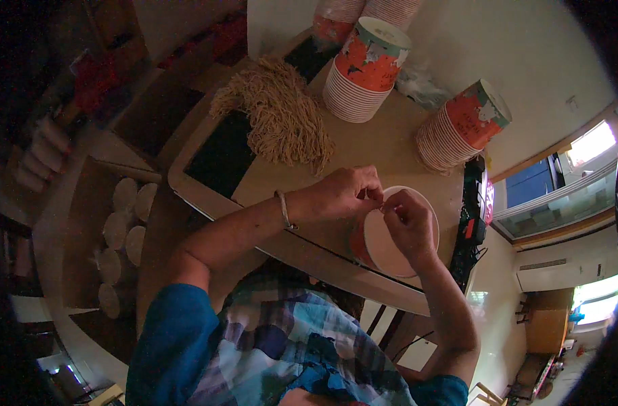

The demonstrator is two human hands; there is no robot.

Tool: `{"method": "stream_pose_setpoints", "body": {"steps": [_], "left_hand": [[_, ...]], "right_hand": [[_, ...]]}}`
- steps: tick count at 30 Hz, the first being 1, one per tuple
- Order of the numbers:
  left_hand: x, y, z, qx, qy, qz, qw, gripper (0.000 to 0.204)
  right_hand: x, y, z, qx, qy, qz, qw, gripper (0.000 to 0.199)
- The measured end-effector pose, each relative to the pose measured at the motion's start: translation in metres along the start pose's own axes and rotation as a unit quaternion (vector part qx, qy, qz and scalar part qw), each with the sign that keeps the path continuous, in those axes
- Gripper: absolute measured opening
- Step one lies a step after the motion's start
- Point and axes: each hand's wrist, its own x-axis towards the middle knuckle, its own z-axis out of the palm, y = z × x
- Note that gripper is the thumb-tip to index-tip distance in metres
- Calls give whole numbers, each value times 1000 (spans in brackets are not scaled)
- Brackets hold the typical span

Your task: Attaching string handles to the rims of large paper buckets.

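A paper bucket [383, 247], pale inside with an orange outer wall, lies tipped at the near edge of the table in front of me. At its far rim my left hand [353, 193] is closed in a pinch, and a bracelet circles that wrist. Right beside it, my right hand [410, 223] reaches over the bucket's mouth with its fingers bent and pinched at the same rim. The fingertips of both hands almost meet. Whatever small thing they pinch is too hidden to name. A heap of tan cords [278, 111] lies beyond my left hand.
A tall stack of orange and green paper buckets [366, 71] stands at the back of the brown tabletop [383, 145]. Another stack [461, 128] leans at the right. A cardboard box [82, 223] with several pale round-ended rolls or cups sits left of the table.
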Motion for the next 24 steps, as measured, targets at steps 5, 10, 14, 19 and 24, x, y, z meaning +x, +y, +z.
{"method": "stream_pose_setpoints", "body": {"steps": [5,10,14,19,24], "left_hand": [[0,2,0,-10,-2,-14,1000,18],[-1,-1,0,-10,-2,-19,1000,13],[-2,-3,0,-52,-15,-50,997,11],[-3,-12,-3,-96,-28,-25,995,11],[-2,-2,-6,-135,-35,-93,986,13]], "right_hand": [[-1,-2,-3,-14,-5,15,1000,5],[-1,-18,-9,-70,-13,-9,997,11],[-3,-10,-7,-9,-16,-5,1000,10],[0,-13,-7,135,-35,173,975,8],[-1,-13,-9,152,-45,156,975,12]]}}
